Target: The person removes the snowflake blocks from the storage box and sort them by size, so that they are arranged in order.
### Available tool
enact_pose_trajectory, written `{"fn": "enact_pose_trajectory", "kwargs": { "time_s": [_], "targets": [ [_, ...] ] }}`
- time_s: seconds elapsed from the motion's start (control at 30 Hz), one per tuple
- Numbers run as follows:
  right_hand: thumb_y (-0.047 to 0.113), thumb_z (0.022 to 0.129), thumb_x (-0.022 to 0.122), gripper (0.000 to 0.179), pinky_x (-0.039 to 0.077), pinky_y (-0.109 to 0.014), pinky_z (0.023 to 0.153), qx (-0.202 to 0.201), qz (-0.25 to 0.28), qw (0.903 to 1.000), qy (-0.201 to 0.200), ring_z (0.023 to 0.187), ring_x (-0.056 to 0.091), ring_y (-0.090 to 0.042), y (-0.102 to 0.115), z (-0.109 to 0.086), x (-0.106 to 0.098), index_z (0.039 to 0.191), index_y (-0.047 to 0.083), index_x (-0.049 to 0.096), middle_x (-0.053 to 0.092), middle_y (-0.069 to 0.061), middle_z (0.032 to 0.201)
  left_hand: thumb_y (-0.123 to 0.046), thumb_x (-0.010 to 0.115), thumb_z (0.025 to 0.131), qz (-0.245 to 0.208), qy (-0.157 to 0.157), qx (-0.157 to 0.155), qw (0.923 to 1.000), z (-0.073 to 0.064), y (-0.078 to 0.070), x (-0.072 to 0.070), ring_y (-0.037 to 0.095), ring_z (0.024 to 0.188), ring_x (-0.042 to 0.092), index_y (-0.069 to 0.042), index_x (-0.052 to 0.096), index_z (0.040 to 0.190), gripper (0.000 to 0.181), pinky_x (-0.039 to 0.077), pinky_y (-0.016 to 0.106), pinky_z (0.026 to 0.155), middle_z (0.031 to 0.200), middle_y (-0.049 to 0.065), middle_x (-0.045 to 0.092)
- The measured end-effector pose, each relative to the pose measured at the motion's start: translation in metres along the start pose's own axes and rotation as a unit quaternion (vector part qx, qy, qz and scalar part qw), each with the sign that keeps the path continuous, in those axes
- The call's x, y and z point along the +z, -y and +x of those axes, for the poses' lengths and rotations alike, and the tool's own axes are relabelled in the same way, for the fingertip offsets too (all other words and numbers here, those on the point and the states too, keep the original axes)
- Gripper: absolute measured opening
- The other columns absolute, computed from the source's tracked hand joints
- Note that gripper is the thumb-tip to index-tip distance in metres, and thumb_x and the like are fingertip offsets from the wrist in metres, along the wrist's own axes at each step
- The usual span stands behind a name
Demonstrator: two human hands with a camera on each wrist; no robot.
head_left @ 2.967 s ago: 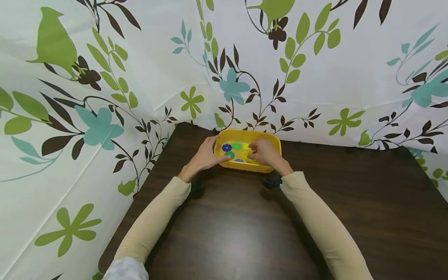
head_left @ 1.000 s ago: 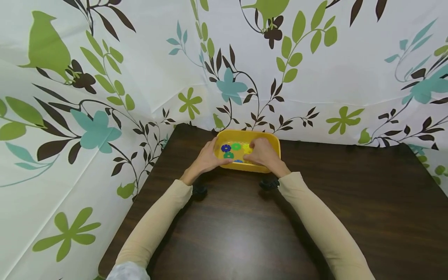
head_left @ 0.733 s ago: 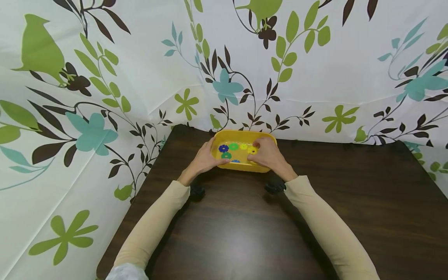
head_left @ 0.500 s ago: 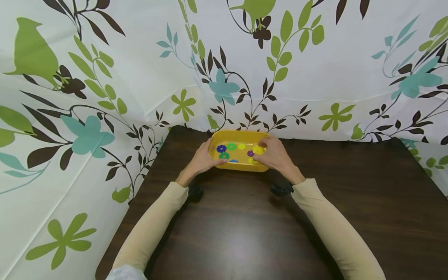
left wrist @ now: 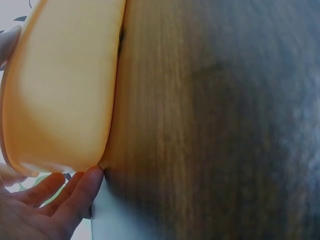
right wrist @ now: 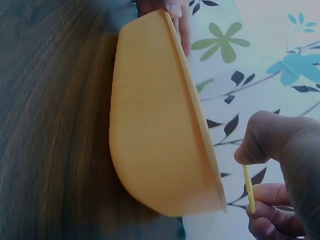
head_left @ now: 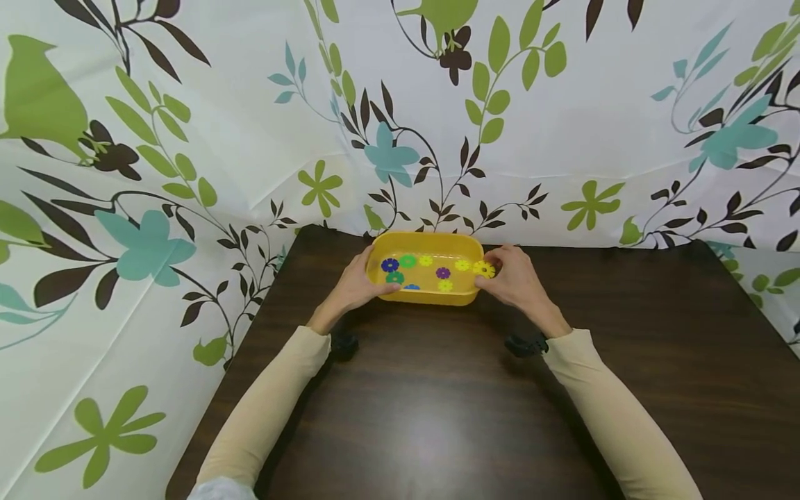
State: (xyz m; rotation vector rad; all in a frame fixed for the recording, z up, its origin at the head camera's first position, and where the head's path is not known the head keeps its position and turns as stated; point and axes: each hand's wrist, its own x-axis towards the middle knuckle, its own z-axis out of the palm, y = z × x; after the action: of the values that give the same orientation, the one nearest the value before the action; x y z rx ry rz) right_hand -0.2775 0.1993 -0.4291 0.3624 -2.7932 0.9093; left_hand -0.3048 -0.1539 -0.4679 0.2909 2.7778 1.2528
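Inside one tray (head_left: 431, 298), eight flower discs (head_left: 443, 269)

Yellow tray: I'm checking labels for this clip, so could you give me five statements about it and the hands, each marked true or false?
1. The right hand pinches a yellow disc. True.
2. The left hand is apart from the tray. False: it holds the tray's left end.
3. The purple disc lies nearer the right hand than the dark blue disc does. True.
4. Every disc inside the tray is yellow. False: purple, green and blue ones lie there too.
5. The tray rests on the table. True.
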Motion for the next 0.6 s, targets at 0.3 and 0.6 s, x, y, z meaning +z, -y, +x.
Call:
{"fn": "enact_pose_trajectory", "kwargs": {
  "time_s": [0.3, 0.6],
  "targets": [
    [0.022, 0.088, 0.082, 0.044, 0.048, -0.047, 0.091, 0.015, 0.002, 0.9999, -0.004, 0.105, 0.058, -0.038, -0.016, -0.006, -0.007, 0.119, -0.008, 0.075, 0.067, -0.024, 0.114, -0.052, 0.09, 0.083, 0.006, -0.004, -0.003, 1.0, -0.002, 0.001, 0.0, 0.042, 0.137, 0.053, -0.013, 0.017, 0.176, 0.125, 0.046, 0.06, 0.119, 0.17, 0.025, 0.038],
    [0.02, 0.089, 0.078, 0.043, 0.051, -0.05, 0.092, 0.019, 0.004, 0.9998, -0.001, 0.106, 0.06, -0.04, -0.035, -0.008, -0.004, 0.12, -0.009, 0.074, 0.067, -0.026, 0.116, -0.05, 0.09, 0.083, -0.001, 0.0, 0.003, 1.0, -0.001, 0.0, 0.001, 0.041, 0.133, 0.054, -0.013, 0.017, 0.176, 0.124, 0.048, 0.059, 0.117, 0.169, 0.025, 0.039]
  ]
}}
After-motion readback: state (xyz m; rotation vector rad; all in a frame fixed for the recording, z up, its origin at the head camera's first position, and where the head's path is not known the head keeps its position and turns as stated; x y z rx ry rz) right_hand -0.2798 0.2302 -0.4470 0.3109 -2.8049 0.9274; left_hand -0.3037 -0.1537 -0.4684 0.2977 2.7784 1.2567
